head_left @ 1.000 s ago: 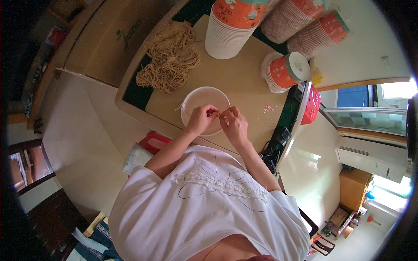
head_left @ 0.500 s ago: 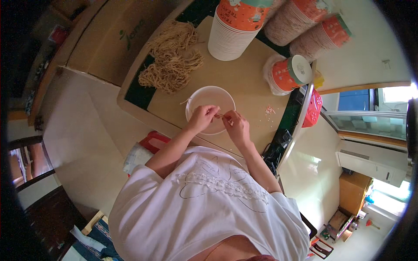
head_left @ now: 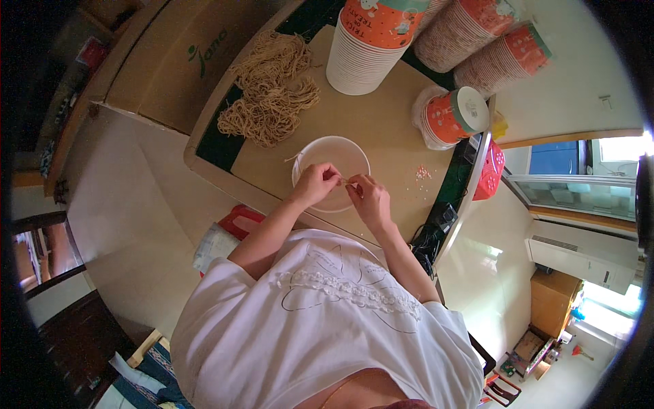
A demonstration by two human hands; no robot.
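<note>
A white paper bucket (head_left: 332,151) stands with its mouth upward at the near edge of the table. Over its near part my left hand (head_left: 317,185) and my right hand (head_left: 370,200) face each other, fingertips almost touching. Both are closed in a pinch on a thin tan cord (head_left: 345,182), of which only a short bit shows between the fingers. At the bucket's left rim a pale cord end (head_left: 291,159) sticks outward. A large heap of loose tan cords (head_left: 272,95) lies to the far left of the bucket.
A tall stack of orange-and-white paper buckets (head_left: 368,58) stands behind, with wrapped stacks (head_left: 463,34) to its right. A shorter bagged stack (head_left: 449,119) lies tilted at right. Small pink-white scraps (head_left: 423,173) and black cables (head_left: 426,249) lie near the right edge. A cardboard box (head_left: 184,75) stands left.
My hands have shifted very slightly, with the fingertips still pinched together over the bucket. The bucket sits marginally further right in the picture; the rest looks unchanged.
</note>
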